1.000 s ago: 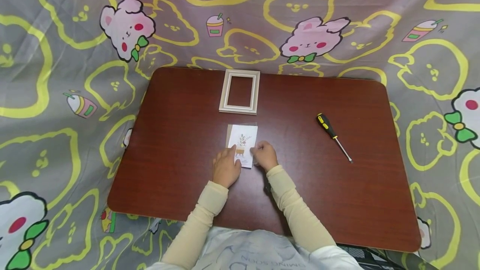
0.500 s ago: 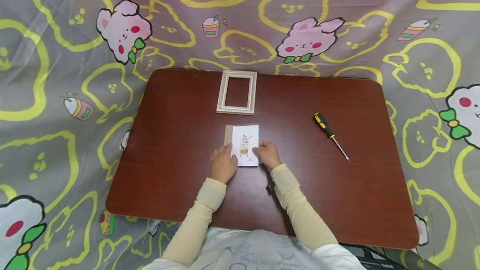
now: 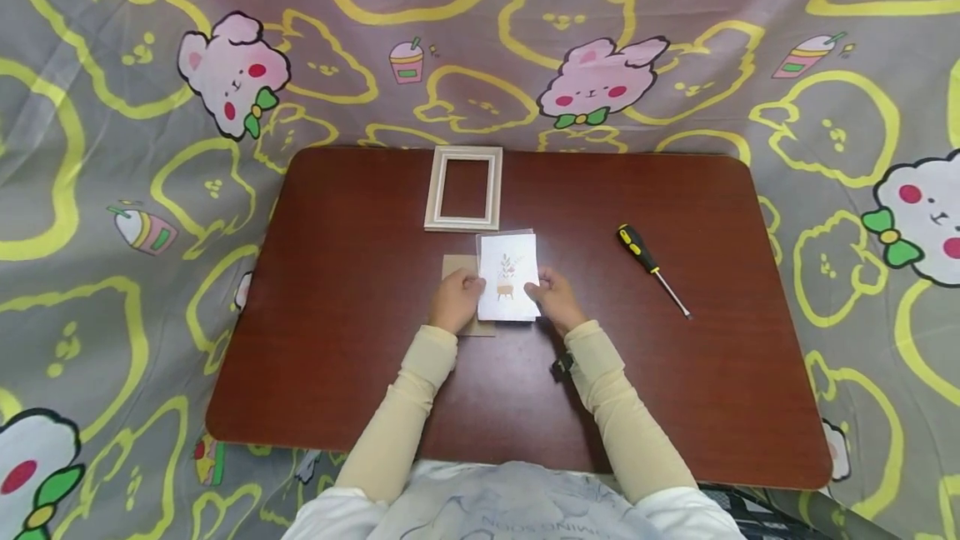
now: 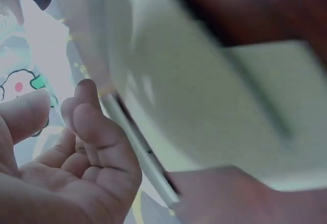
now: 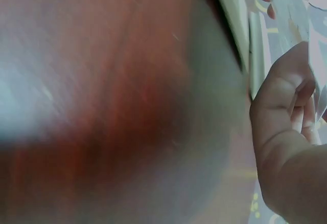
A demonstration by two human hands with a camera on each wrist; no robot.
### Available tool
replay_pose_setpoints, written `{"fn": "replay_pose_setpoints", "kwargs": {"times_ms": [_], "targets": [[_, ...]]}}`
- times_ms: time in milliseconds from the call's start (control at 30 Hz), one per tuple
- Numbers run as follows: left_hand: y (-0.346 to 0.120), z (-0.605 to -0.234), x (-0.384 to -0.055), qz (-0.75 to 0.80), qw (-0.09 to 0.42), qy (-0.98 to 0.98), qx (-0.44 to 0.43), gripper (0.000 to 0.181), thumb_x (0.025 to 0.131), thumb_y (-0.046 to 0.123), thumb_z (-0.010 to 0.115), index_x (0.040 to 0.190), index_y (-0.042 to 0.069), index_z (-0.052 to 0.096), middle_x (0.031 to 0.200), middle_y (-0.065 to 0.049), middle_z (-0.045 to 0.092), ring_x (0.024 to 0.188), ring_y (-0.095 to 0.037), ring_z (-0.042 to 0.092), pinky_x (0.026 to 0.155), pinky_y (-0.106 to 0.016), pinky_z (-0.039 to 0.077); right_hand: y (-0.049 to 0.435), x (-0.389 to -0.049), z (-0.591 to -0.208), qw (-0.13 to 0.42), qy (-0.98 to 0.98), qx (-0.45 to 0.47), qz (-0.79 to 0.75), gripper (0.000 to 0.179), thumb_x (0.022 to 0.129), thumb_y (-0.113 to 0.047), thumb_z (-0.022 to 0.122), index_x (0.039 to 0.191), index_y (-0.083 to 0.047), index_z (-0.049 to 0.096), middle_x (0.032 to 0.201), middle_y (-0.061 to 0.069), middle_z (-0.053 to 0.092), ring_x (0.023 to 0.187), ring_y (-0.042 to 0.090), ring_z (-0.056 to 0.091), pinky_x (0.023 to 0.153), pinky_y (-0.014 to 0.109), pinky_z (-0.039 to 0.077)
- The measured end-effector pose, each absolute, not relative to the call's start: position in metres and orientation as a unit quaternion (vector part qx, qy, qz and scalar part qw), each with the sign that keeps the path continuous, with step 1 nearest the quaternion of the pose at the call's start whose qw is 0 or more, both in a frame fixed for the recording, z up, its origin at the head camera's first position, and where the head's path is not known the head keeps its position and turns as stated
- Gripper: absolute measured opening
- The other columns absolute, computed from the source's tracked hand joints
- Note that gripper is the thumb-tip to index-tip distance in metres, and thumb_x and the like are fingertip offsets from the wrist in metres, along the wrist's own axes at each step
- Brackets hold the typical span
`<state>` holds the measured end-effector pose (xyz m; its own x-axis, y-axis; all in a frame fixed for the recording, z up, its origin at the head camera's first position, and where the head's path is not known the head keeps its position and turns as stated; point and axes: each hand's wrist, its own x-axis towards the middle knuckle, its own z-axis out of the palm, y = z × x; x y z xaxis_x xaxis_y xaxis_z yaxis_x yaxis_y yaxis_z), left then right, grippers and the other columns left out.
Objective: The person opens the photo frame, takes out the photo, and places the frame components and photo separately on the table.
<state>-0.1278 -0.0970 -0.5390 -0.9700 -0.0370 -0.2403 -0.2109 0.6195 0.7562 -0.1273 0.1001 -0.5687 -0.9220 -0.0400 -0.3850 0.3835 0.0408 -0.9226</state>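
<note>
A white card printed with a potted plant is held up between both hands in the head view. A clear sheet shows behind its top and left edges. My left hand holds the left edge, with its thumb at the front; in the left wrist view the fingers are curled. My right hand pinches the right edge, and in the right wrist view its fingers bend around the card's side. Beneath the left hand lies a brown backing board, partly hidden by the hand and card.
A cream picture frame lies at the back of the brown table. On the right is a black and yellow screwdriver. Behind the table hangs a patterned curtain.
The card and clear sheet have been lifted off the brown board and moved right and away from the person. The left hand has gone from resting on the pile to the card's left edge.
</note>
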Motion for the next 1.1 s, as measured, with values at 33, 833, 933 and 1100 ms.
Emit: {"fn": "replay_pose_setpoints", "kwargs": {"times_ms": [33, 833, 933, 1100], "targets": [[-0.094, -0.539, -0.131, 0.435, 0.102, 0.892, -0.069, 0.030, 0.100, 0.028, 0.061, 0.116, 0.006, 0.072, 0.111, -0.011, 0.072, 0.104, -0.029, 0.065, 0.091, -0.046, 0.051, 0.103, -0.129, -0.567, 0.153, 0.701, 0.120, -0.687, 0.005, 0.096, 0.002, 0.058, 0.099, 0.004, 0.054, 0.075, 0.002, 0.055, 0.063, 0.011, 0.052, 0.056, 0.022, 0.045], [-0.037, -0.522, -0.218, 0.551, 0.097, 0.828, -0.036, 0.022, 0.094, 0.013, 0.068, 0.108, -0.004, 0.070, 0.101, -0.018, 0.069, 0.093, -0.030, 0.065, 0.082, -0.040, 0.053, 0.165, -0.191, -0.526, 0.055, 0.795, 0.093, -0.597, 0.044, 0.093, -0.001, 0.066, 0.134, 0.005, 0.053, 0.076, 0.007, 0.044, 0.061, 0.016, 0.042, 0.056, 0.027, 0.039], [-0.031, -0.524, -0.231, 0.554, 0.101, 0.826, -0.036, 0.023, 0.094, 0.013, 0.068, 0.109, -0.004, 0.070, 0.102, -0.019, 0.070, 0.095, -0.030, 0.065, 0.083, -0.040, 0.052, 0.170, -0.202, -0.525, 0.055, 0.803, 0.097, -0.586, 0.046, 0.093, -0.001, 0.066, 0.135, 0.005, 0.051, 0.082, 0.010, 0.045, 0.067, 0.020, 0.044, 0.058, 0.030, 0.040], [-0.018, -0.528, -0.251, 0.545, 0.097, 0.832, -0.038, 0.026, 0.093, 0.013, 0.067, 0.112, -0.004, 0.071, 0.107, -0.019, 0.071, 0.099, -0.032, 0.065, 0.088, -0.039, 0.052, 0.176, -0.220, -0.527, 0.047, 0.805, 0.117, -0.579, 0.048, 0.091, 0.001, 0.065, 0.136, 0.005, 0.049, 0.085, 0.011, 0.047, 0.070, 0.022, 0.045, 0.060, 0.031, 0.042]]}}
